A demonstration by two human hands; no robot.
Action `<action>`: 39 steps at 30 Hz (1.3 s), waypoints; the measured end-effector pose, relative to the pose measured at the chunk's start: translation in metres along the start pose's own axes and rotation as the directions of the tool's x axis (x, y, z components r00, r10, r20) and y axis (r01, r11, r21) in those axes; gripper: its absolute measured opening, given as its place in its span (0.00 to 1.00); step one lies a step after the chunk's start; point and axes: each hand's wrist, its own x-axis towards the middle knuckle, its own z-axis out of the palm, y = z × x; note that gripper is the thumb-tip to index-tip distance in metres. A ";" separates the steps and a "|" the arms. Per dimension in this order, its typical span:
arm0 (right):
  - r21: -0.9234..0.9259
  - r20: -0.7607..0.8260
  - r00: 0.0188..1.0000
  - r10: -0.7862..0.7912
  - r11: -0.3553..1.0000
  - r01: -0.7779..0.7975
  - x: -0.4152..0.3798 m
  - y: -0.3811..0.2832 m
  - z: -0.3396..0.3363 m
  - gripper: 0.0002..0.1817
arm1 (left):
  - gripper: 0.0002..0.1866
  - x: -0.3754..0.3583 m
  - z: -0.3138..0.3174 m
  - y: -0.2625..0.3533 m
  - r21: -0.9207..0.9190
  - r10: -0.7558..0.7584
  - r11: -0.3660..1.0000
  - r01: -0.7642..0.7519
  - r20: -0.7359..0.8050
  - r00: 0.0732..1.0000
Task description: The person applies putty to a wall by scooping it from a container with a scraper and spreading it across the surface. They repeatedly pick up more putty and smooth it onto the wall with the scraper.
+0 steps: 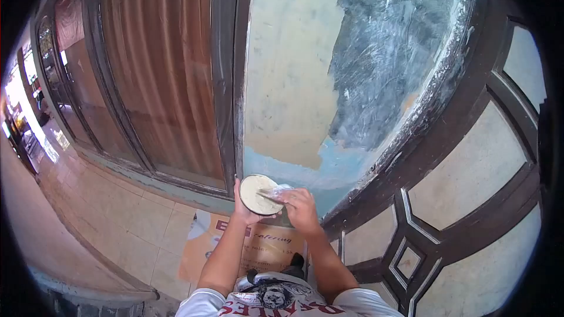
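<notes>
One bowl [248, 209] of pale paste [254, 186] sits in the left hand [248, 216], whose fingers cup it from seven o'clock, apparently to steady it; the right hand's [301, 206] fingers, at four o'clock, grip a flat tool [274, 193] over the paste. Wall [291, 76] rises at twelve.

Round bowl [250, 211] holding cream paste [254, 186]; tool [272, 193] over it.
</notes>
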 end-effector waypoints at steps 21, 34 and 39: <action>-0.007 -0.018 0.868 0.497 0.868 -0.497 -0.048 0.134 -0.040 0.11 | 0.61 -0.087 -0.058 -0.035 -0.442 0.203 0.883 -0.158 0.057 0.977; -0.559 0.070 0.889 0.453 0.756 -0.341 0.033 0.243 -0.081 0.07 | 0.55 -0.099 -0.035 -0.025 -0.419 0.307 0.837 -0.353 -0.174 0.936; -0.542 0.016 0.941 0.338 0.794 -0.276 0.021 0.254 -0.085 0.06 | 0.56 -0.103 -0.037 -0.024 -0.351 0.362 0.842 -0.410 -0.197 0.911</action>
